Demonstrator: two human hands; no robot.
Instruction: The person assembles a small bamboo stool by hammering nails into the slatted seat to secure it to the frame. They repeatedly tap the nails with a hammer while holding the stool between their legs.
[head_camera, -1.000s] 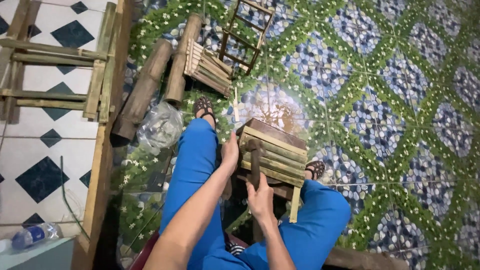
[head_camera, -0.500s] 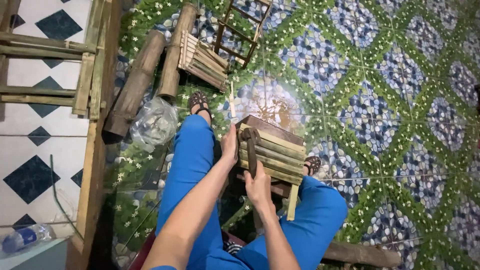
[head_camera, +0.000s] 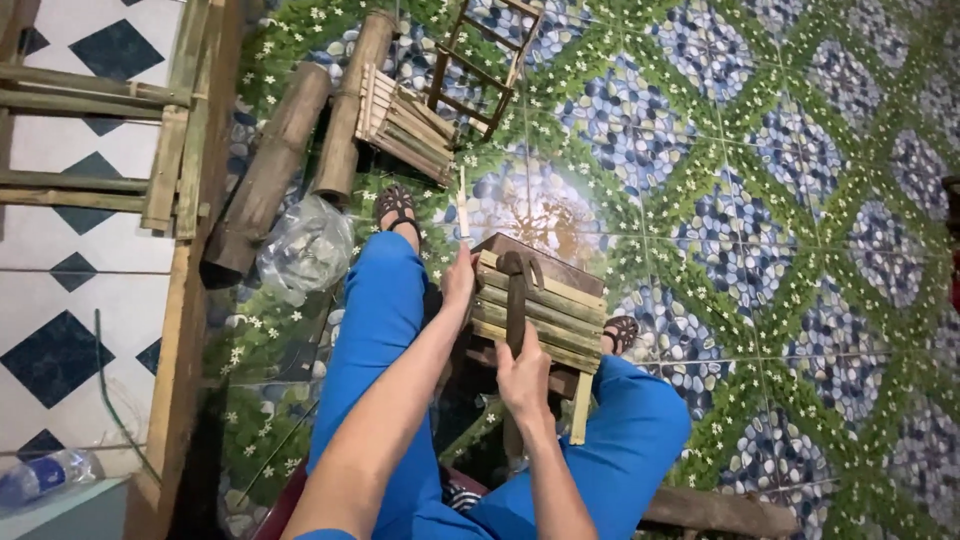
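A person in bright blue trousers sits with a small bamboo stool (head_camera: 540, 300) between the knees, its slatted top tilted up toward the head camera; everything else here I place from that stool. The right hand (head_camera: 523, 372) is closed around the handle of a hammer (head_camera: 516, 300), gripping low on the shaft; the hammer's dark head lies across the upper slats of the stool, touching them. The left hand (head_camera: 460, 280) rests at the stool's left edge, fingers pinched on a thin pale bamboo sliver (head_camera: 463, 205) that stands upright above the stool's left corner.

Beyond the stool's left corner a sandalled foot (head_camera: 397, 208) rests on the patterned green and blue pebble floor (head_camera: 760, 200); the other sandal (head_camera: 620, 330) peeks out just to the right of the stool. Left of the stool, beside the blue trouser leg, lies a crumpled clear plastic bag (head_camera: 305, 250); past that, two thick bamboo logs (head_camera: 290, 150) lie side by side, slanting away. Above the stool, well apart from it, sits a second slatted bamboo panel (head_camera: 405, 125), and beyond that an open bamboo frame (head_camera: 485, 55). Far to the left of the stool a long bamboo ladder-like rack (head_camera: 170, 150) lies over white tiles with dark diamonds; a plastic bottle (head_camera: 45, 475) lies at the lower left edge, far from the stool.
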